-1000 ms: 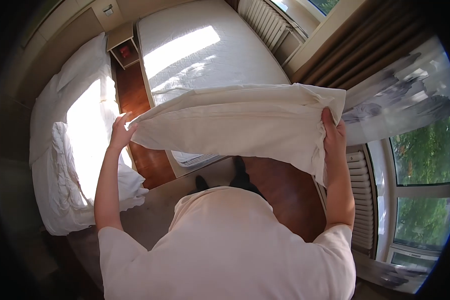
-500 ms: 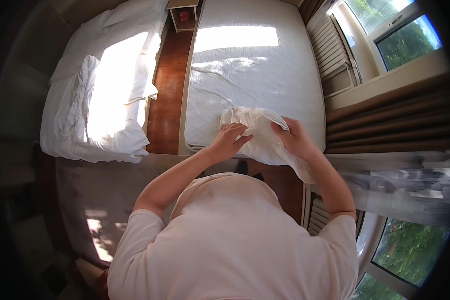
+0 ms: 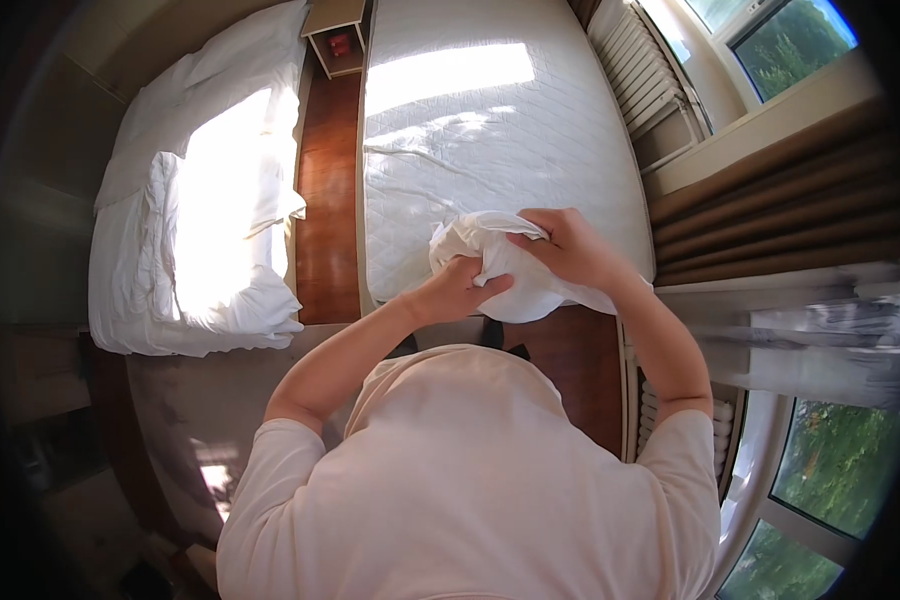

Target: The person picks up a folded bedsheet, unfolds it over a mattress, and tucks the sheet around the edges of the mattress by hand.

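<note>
A bunched white bed sheet [image 3: 532,292] hangs in front of me at the near end of the bare quilted mattress [image 3: 490,165]. Its gathered top makes a curved fold between my hands, and one end trails toward my right forearm. My left hand [image 3: 452,292] is closed on the near left part of the cloth, with the thumb pointing right. Higher up, my right hand [image 3: 570,248] grips the folded edge between thumb and fingers. Some fingertips of both hands are hidden in the fabric.
To the left stands a second bed with rumpled white bedding [image 3: 135,255], beyond a strip of wooden floor [image 3: 327,200]. A nightstand [image 3: 334,15] sits between the beds' far ends. Brown curtains [image 3: 770,215], a radiator [image 3: 642,75] and windows line the right side.
My right hand has moved up and left along the cloth, its fingers now over the fold. My left hand has turned, with the thumb inward. The view has shifted slightly.
</note>
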{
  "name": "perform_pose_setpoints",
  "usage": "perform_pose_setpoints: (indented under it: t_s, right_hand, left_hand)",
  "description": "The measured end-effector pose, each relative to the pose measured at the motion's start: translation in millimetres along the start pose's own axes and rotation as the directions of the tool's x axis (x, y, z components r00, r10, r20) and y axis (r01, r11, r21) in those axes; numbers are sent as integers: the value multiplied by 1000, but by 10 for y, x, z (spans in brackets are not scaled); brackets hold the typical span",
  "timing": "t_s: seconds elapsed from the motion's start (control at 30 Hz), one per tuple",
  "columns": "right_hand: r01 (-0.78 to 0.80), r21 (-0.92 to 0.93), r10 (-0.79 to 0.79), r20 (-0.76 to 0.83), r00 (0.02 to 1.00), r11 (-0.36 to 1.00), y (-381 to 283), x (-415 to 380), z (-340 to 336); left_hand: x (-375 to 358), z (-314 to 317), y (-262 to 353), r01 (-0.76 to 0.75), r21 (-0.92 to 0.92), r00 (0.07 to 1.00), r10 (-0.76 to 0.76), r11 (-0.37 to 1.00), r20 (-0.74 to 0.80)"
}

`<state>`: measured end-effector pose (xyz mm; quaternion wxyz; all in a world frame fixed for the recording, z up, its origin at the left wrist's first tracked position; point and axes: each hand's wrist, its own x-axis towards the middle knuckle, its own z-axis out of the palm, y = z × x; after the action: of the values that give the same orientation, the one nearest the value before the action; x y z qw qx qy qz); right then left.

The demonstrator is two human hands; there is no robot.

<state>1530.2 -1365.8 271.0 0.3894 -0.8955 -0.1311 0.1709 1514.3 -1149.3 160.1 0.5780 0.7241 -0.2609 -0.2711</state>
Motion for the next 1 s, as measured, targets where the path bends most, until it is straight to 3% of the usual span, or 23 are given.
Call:
perform_pose_setpoints:
  t_s: [0.07, 0.1, 0.17, 0.23, 0.37, 0.4, 0.47, 0.57, 0.67, 0.7, 0.8, 0.9, 1.0]
  right_hand:
    - [18, -96, -33, -153, 988, 995, -125, -37, -44]
    - [97, -173, -148, -312, 939, 980, -90, -59, -45]
    - [207, -359, -387, -557, 735, 910, -18, -134, -23]
    - [158, -407, -384, -566, 729, 900, -27, -323, 12]
    - [80, -424, -348, -607, 714, 902, 2, -609, 470]
    - [113, -455, -378, -548, 746, 883, 34, -642, 610]
    - [123, -209, -221, -552, 804, 970, -156, -634, 901]
    - [95, 233, -12, -334, 942, 968, 73, -471, 1314]
    - [70, 570, 68, -216, 974, 819, 95, -351, 1394]
    - [78, 531, 54, -228, 972, 844, 92, -338, 1405]
    - [142, 254, -50, -338, 940, 957, 198, -331, 1535]
    - [147, 147, -80, -387, 919, 978, 141, -345, 1565]
    - [92, 205, -20, -330, 944, 974, -3, -329, 1536]
  left_hand:
    - [-36, 17, 109, 40, -122, 996, -49, 992, -76]
    - [-55, 7, 194, 80, -181, 990, -100, 980, -104]
    - [-90, -38, 220, 124, -278, 975, -170, 952, -147]
    - [-119, -98, 155, 129, -355, 961, -205, 926, -185]
    - [-190, -217, 123, 40, -231, 969, -94, 972, -230]
    - [-201, -199, 146, -15, -228, 974, -38, 973, -226]
    - [-214, -136, 156, -111, -193, 972, 66, 975, -225]
    - [-224, 44, 141, -262, -103, 935, 226, 960, -273]
    - [-285, -64, -12, -112, -35, 977, 103, 993, -188]
    - [-312, -66, 54, -175, -43, 953, 158, 984, -260]
    - [-394, 2, 22, -156, -94, 953, 124, 983, -278]
    - [-466, 56, 32, -96, -149, 958, 51, 984, -281]
    - [-547, 16, 9, 5, -77, 974, -22, 997, -226]
